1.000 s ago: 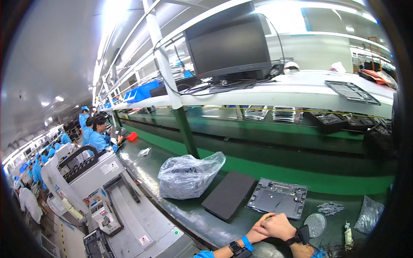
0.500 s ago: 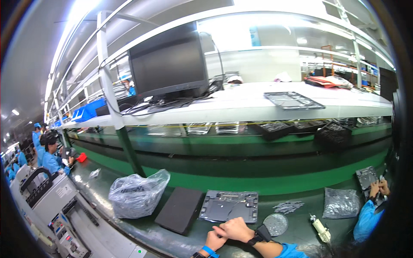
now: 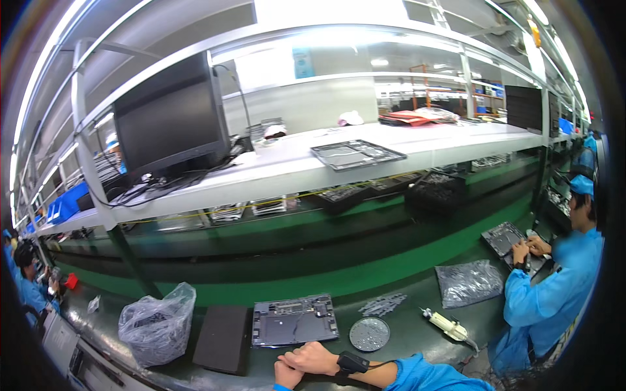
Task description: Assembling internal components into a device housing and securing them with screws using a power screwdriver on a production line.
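Nearest us, we find the right hand laid against the left hand, low over the bench. The right fingers are curled; the left ones are mostly hidden, and we cannot tell whether either hand grasps anything. Just beyond them lies the opened laptop base, its inner parts facing up; contact with the right hand cannot be confirmed. We note a round dish of small parts to its right and a dark slab to its left, beside a clear plastic bag. Grey strips lie behind the dish. Farther right, we record a co-worker handling another device. A monitor stands on the shelf beyond.
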Demonstrator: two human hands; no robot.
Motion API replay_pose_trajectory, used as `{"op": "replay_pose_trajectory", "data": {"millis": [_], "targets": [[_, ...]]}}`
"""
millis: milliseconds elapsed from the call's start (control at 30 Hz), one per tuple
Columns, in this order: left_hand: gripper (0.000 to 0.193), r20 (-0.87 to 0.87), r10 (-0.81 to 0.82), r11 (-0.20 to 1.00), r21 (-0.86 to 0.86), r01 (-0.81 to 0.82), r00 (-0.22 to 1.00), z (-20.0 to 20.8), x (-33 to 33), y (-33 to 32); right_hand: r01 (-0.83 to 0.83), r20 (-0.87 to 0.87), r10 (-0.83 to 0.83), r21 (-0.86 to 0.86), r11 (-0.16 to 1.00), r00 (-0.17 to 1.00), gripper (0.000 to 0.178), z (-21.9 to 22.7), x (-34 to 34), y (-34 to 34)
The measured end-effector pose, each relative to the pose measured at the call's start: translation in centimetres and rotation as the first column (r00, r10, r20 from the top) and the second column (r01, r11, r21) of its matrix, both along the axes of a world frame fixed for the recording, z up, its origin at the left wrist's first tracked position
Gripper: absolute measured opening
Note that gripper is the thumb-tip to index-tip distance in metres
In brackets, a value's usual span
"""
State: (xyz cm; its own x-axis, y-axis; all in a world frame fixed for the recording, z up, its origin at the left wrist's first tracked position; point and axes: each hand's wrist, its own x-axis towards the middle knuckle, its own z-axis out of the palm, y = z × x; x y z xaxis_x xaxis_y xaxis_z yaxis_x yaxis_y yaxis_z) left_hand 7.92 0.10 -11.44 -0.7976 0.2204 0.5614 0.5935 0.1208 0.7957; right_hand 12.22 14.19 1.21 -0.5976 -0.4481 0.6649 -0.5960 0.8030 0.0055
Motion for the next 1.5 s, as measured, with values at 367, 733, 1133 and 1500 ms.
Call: {"op": "replay_pose_trajectory", "data": {"millis": [367,733,1133,1500], "targets": [[0.024,0.018,-0.124,0.886,-0.447,0.119,0.992,3.7,0.6,-0.7,0.058,0.071,-0.061,0.050,0.997,0.996,0.032,0.0,1.8,3.0],[0.013,0.304,-0.149,0.932,-0.276,0.236,0.941,6.6,2.1,0.3,0.858,0.448,-0.739,-0.153,0.491,0.503,0.059,0.3,3.5,25.3],[0.011,0.336,-0.159,0.937,-0.245,0.250,0.928,5.7,1.8,0.7,0.863,0.269,-0.830,-0.011,0.505,0.489,0.049,-1.1,1.7,25.5],[0.017,0.358,-0.179,0.924,-0.258,0.282,0.916,5.2,1.6,-0.8,0.457,0.274,-0.381,-0.322,0.829,0.883,0.026,5.2,1.5,11.3]]}}
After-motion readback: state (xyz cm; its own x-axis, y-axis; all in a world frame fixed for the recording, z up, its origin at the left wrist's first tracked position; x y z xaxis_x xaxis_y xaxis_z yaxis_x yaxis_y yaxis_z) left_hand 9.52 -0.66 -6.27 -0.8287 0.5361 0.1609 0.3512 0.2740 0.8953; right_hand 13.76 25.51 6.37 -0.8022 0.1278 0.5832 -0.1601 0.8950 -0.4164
